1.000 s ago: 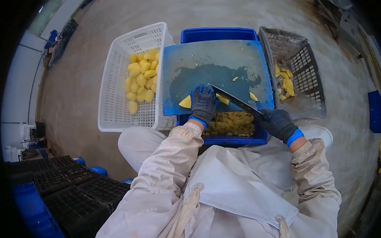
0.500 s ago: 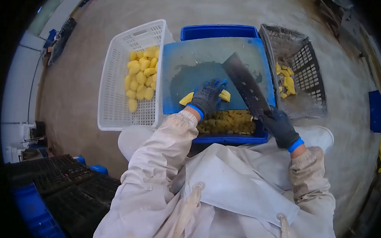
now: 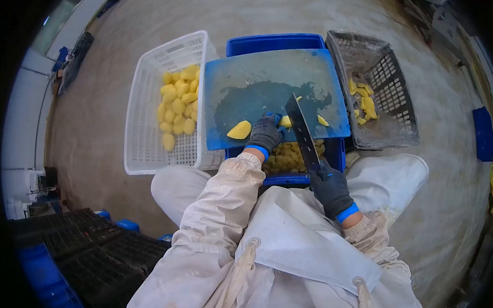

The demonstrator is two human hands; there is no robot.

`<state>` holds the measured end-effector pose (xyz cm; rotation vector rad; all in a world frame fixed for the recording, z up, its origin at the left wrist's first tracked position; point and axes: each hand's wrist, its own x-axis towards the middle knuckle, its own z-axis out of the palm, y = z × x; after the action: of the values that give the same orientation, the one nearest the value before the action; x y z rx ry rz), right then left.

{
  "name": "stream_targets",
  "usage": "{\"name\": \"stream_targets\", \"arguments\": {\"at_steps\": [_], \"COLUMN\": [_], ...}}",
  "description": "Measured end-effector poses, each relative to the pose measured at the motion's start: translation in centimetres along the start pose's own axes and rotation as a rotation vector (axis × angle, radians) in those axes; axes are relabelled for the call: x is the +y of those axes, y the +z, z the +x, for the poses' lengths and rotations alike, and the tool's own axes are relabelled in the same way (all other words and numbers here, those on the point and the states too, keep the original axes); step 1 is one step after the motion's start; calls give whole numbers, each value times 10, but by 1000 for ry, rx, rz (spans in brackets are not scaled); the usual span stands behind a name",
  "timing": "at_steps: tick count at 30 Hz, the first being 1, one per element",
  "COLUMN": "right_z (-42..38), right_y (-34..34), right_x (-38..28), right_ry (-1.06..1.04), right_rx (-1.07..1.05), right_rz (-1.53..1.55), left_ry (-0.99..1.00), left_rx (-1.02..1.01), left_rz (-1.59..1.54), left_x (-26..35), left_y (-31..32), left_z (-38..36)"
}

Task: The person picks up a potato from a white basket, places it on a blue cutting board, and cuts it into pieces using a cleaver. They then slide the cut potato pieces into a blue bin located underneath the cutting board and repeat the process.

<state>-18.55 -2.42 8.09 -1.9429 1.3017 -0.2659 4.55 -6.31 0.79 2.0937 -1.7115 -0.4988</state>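
Observation:
My gloved left hand (image 3: 265,133) is closed on a yellow potato piece (image 3: 285,121) at the near part of the blue cutting board (image 3: 260,67). Another potato piece (image 3: 239,130) lies just left of that hand. In my gloved right hand (image 3: 331,189) is the handle of a wide cleaver (image 3: 303,134). Its blade is edge-on across the board, close to the right side of the held piece. A small slice (image 3: 322,121) lies right of the blade. Cut pieces (image 3: 284,158) fill the blue bin (image 3: 289,180) under the board's near edge.
On the left stands a white basket (image 3: 142,112) with several whole peeled potatoes (image 3: 178,105). A dark crate (image 3: 411,113) on the right holds several yellow pieces (image 3: 368,108). Behind the board is a blue bin (image 3: 275,42). Black crates (image 3: 91,246) are at the lower left.
The cleaver has moved left and turned from a slanted face to edge-on, beside the held piece. A small slice now lies right of the blade. The piece left of my left hand shows more fully.

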Motion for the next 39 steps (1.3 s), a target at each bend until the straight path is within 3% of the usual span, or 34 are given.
{"name": "stream_targets", "arguments": {"at_steps": [5,7,8,11,13,14,16,17,19,20,22,23,25,27,29,32,34,35,36,37,39], "right_z": [2,6,10,14,8,3,2,7,17,20,21,17,10,4,1,-1,-4,-6,-9,-9,-9], "right_y": [19,40,49,41,15,2,-24,-37,-33,-30,-25,-19,-7,-8,-10,-19,-25,-28,-30,-30,-28], "right_x": [1,7,7,-2,2,7,17,24,47,50,48,47,43,36,29,12,3,-1,-3,-3,0], "right_ry": [59,-110,-49,-21,32,20,30,53,14,37,16,8,-126,-226,-381,-495,-552,-409,-264,-264,-13], "right_rx": [-77,-10,-57,17,-12,63,156,181,216,212,161,154,124,92,-83,-123,-127,-166,-206,-208,-154], "right_rz": [-137,-256,-266,-94,-16,-125,-276,-320,-344,-431,-481,-477,-511,-444,-398,-308,-238,-190,-145,-153,228], "left_ry": [-11,-26,-23,-14,92,91,152,158,347,343,662,651,471,314,-23,23,80,148,69,67,39], "left_rx": [-15,-56,-53,-146,50,44,-255,-254,-281,-276,-117,-119,-85,219,323,244,223,196,83,87,103], "left_rz": [-58,-37,-34,82,188,179,242,243,458,461,437,442,109,90,38,105,156,204,216,209,166], "left_x": [-1,-1,-1,4,12,17,31,38,46,45,36,30,15,-30,-90,-116,-97,-82,-71,-71,-73], "left_y": [2,2,0,-2,2,4,-3,-5,-4,-3,-2,-5,-28,-49,-58,-61,-60,-59,-58,-53,-41], "left_z": [4,5,8,13,14,17,26,24,15,6,-16,-27,-45,-61,-74,-80,-78,-74,-68,-62,-45]}}
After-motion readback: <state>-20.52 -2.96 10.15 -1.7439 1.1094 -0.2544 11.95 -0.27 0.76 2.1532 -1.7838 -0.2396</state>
